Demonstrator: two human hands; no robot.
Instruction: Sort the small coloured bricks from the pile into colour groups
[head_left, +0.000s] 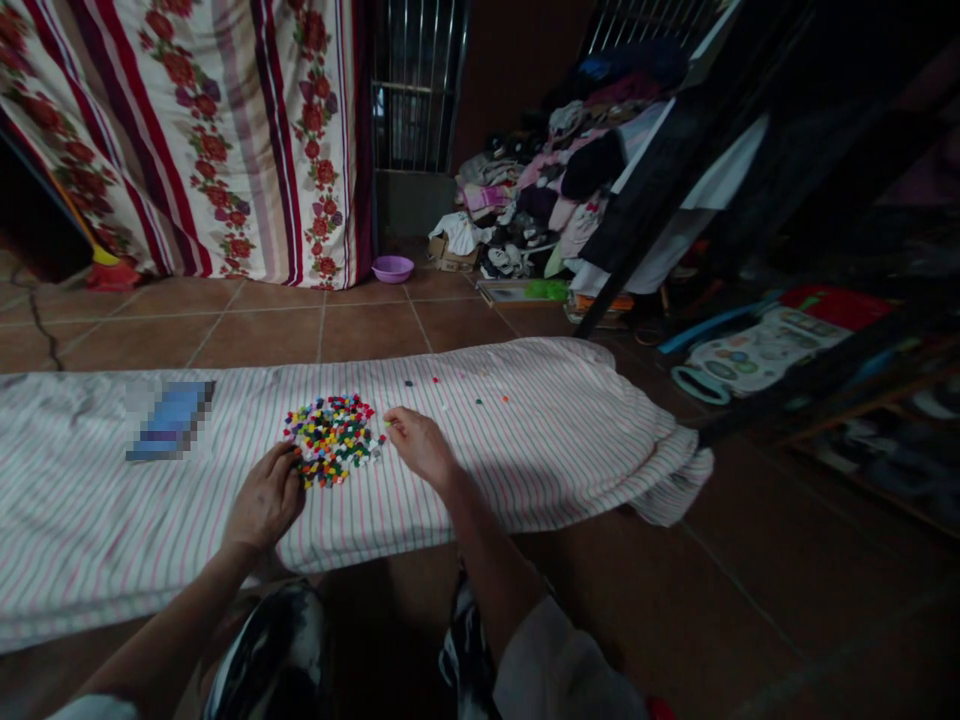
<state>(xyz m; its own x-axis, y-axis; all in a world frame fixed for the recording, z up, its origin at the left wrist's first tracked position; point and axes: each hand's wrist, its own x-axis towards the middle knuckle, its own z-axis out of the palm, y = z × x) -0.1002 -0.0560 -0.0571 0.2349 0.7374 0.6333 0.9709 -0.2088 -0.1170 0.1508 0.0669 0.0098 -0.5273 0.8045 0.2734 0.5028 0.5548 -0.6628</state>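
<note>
A pile of small beads or blocks (335, 432) in many colours lies on a striped cloth (570, 450). At the pile's left edge, my left hand (266, 497) rests with its fingers bent and drawn together; whether a piece is between the fingertips cannot be made out. My right hand (422, 445) is just right of the pile, thumb and finger pinched on a tiny yellow-green bead (389, 423). Beyond that hand, several single pieces lie scattered apart on the cloth, among them an orange bead (505, 399) and a green bead (478, 401).
A blurred-out blue flat object (172, 418) lies on the cloth at left. Past the cloth, a purple basin (392, 268) stands on the tiled floor by a floral curtain (217, 140). Heaped clothes (540, 190) are at the back, and a dark slanted post (637, 230) rises at right.
</note>
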